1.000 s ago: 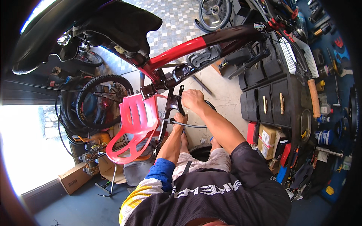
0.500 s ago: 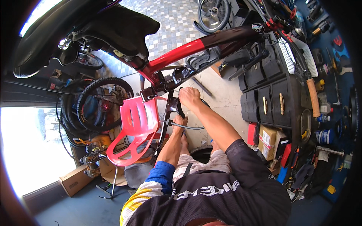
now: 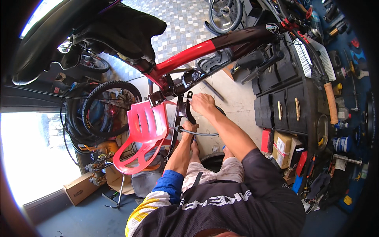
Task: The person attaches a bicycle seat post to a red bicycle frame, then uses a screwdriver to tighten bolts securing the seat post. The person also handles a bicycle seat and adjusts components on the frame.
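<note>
A red and black bicycle frame (image 3: 197, 51) hangs across the upper view, a black saddle (image 3: 126, 27) at its left end. My right hand (image 3: 202, 103) is closed on a thin part by the black rear stay (image 3: 182, 114) under the frame. Lower down, my left hand (image 3: 190, 127) grips a grey cable housing (image 3: 201, 134) that runs to the right. Both forearms rise from the lower edge. A black bottle cage (image 3: 215, 61) sits on the frame's tube above my hands.
A red plastic chair (image 3: 144, 136) stands just left of my hands. Tyres (image 3: 106, 108) hang at the left. A black drawer cabinet (image 3: 288, 106), cardboard boxes (image 3: 282, 146) and tools line the right. A wheel (image 3: 225, 14) rests on the tiled floor above.
My right hand has shifted slightly along the stay. The left hand stays on the cable housing, and the view has tilted a little.
</note>
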Available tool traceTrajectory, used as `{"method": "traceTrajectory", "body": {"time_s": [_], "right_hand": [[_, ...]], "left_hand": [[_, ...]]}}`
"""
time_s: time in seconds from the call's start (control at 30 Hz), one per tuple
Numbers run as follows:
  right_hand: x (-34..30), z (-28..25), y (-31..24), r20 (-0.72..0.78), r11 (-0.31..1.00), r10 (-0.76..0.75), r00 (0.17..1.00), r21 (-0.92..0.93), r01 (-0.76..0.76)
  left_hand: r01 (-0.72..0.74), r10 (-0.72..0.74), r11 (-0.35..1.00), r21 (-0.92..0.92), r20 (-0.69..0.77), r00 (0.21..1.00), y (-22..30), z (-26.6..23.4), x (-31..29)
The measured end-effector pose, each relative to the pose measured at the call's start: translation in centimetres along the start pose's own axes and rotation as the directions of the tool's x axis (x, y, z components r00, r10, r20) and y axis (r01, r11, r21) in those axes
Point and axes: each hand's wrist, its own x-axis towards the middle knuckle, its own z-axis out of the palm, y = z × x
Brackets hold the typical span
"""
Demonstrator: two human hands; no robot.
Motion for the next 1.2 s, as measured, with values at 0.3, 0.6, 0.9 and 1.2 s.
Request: {"method": "traceTrajectory", "body": {"time_s": [0.3,0.6,0.9,1.2], "right_hand": [[-8.4,-4.0,2.4,0.083,0.962,0.203,0.976,0.169,-0.215],[-6.7,-1.5,2.4,0.018,0.987,0.113,0.993,0.110,-0.114],[-5.3,-1.2,2.1,0.002,0.996,0.079,0.997,0.048,-0.079],[-4.9,0.0,2.6,-0.057,0.996,0.081,0.995,0.035,-0.079]], "left_hand": [[-0.007,0.002,0.945,-0.327,-0.016,1.000,1.6,0.3,-2.0],[-0.186,0.166,0.930,-0.318,-0.090,0.982,2.2,-0.1,-3.1],[-0.052,0.031,0.946,-0.321,-0.071,0.997,2.7,-0.2,-3.1],[-0.030,0.021,0.961,-0.276,-0.038,0.999,1.4,0.4,-1.8]]}}
